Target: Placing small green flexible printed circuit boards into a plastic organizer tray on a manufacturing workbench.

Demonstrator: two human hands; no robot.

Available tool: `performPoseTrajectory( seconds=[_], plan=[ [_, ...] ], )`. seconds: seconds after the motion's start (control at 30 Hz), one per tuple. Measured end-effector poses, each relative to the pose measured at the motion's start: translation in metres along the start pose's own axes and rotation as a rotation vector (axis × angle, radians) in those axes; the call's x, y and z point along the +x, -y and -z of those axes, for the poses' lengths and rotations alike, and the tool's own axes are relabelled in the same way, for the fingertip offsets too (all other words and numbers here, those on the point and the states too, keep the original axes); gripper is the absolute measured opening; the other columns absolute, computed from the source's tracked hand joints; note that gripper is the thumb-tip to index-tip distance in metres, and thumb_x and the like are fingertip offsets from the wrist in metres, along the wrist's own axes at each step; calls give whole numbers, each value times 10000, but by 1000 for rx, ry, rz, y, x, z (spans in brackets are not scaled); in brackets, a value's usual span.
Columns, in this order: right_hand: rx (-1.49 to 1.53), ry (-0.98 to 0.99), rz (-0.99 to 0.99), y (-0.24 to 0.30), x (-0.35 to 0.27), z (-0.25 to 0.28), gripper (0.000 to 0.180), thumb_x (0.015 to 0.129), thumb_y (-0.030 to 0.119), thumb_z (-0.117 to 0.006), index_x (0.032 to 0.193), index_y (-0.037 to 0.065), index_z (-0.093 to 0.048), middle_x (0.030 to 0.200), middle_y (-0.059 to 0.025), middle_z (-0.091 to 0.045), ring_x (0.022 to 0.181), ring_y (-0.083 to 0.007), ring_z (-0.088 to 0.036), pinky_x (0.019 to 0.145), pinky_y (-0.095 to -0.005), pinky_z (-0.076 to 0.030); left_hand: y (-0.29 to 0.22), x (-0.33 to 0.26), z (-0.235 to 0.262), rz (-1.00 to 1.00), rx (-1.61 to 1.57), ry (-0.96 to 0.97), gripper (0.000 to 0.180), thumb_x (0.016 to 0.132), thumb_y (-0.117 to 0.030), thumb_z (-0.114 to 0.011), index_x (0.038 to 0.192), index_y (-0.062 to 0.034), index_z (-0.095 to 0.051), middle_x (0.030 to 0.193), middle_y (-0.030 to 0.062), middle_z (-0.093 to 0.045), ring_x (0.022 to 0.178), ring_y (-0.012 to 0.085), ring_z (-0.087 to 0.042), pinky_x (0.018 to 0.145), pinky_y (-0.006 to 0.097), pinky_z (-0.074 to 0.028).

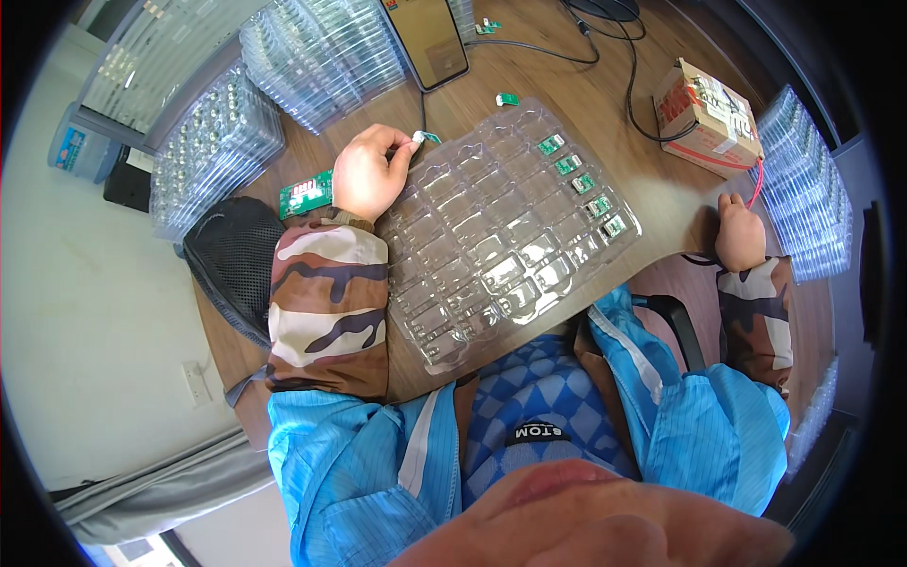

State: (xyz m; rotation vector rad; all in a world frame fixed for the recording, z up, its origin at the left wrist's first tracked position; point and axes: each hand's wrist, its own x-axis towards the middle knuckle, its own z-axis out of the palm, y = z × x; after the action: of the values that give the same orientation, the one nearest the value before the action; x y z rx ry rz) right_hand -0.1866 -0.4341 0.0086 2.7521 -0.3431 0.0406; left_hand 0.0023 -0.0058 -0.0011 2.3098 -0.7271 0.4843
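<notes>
My left hand [371, 173] is closed in a pinch at the upper left corner of a clear plastic tray [491, 227]. Between thumb and forefinger is a small green circuit board [432, 138] with a white end, where a black cable comes down from the phone. Several small green boards [583, 183] sit in the tray's right-hand column of pockets. Beside my left wrist lies a larger green circuit board [306, 195] with red parts. My right hand [740, 234] is curled at the table's right edge, close to a red wire [756, 184]; whatever it holds is hidden.
Stacks of clear trays stand at the back left [321, 61] and far right [806, 184]. A phone [427, 42] leans at the back. A cardboard box [707, 115] with wires stands at right. A black mesh pouch [231, 260] lies left; another small board [507, 99] lies behind the tray.
</notes>
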Motion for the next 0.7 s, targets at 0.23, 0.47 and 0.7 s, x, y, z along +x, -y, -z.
performPoseTrajectory(
  seconds=[0.23,0.47,0.7],
  plan=[
    [291,21,91,-8,-6,9,153,725,-34,-471,869,6,-442,873,-194,-491,816,-387,-531,697,-454,-422,1,-1,-1,-23,8,-7,120,751,-163,-641,727,-47,-621,746,109,-594,696,296,-579,596,369,-450],
    [206,102,69,-21,-3,-1,190,741,25,-532,911,3,-451,911,-186,-494,857,-367,-536,718,-443,-428,-1,-2,-1,-2,-8,-1,120,752,-166,-643,725,-51,-618,747,111,-594,705,305,-575,597,375,-449],
    [28,-67,40,56,25,110,265,758,237,-624,879,29,-512,926,-139,-571,746,-273,-613,567,-357,-481,-3,-2,2,5,3,3,115,751,-164,-641,724,-56,-612,750,112,-593,715,313,-572,605,382,-450]
  ],
)
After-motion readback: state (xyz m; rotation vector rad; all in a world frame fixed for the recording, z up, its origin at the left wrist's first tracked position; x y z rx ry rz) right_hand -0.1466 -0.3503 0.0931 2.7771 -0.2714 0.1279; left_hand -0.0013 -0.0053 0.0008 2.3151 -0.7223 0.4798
